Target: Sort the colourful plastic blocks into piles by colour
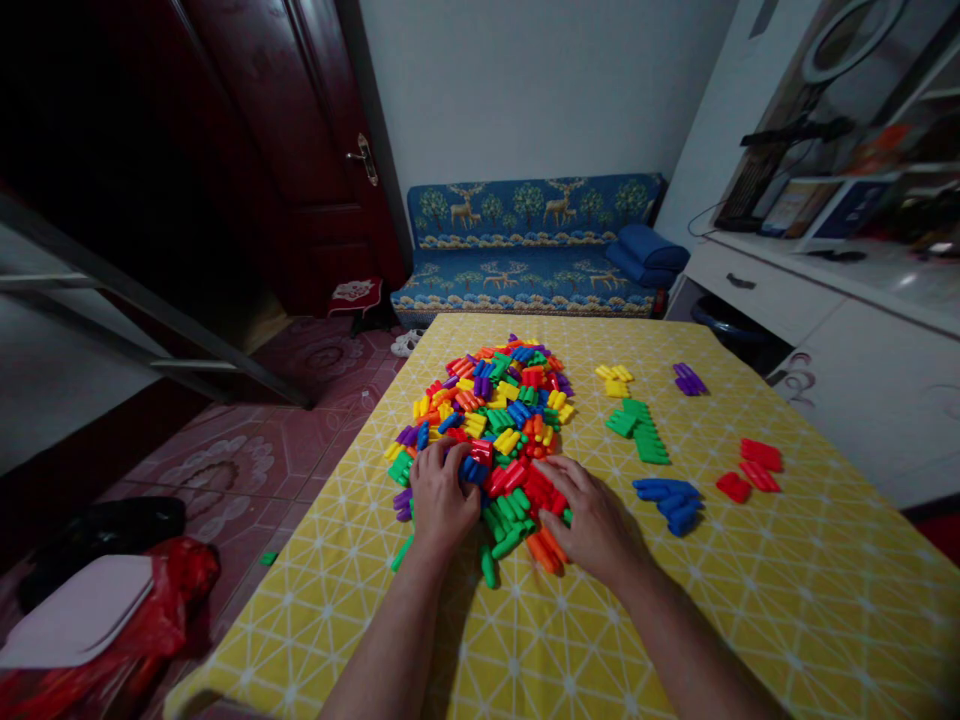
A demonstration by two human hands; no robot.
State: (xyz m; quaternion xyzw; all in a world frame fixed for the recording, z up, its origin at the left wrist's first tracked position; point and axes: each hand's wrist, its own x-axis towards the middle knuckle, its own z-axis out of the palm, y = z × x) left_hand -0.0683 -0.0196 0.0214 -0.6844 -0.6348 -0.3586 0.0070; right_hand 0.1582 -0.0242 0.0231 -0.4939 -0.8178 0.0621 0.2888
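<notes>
Head view: on the desk (559, 650), the left hand (442, 497) bends its fingers around a blue piece (474, 470) at the mixed pile (501, 420), apparently gripping it. The right hand (596, 515) touches red pieces (541, 487); I cannot tell if its fingers grasp. Single-colour groups (646, 435) lie apart at right, probably to avoid mixing.

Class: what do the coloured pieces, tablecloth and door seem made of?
Coloured pieces: probably glossy plastic; bright highlights show. Tablecloth: matt fabric or vinyl, judging by its soft, draped edge. Door: perhaps varnished wood; its dark red panels reflect light.
</notes>
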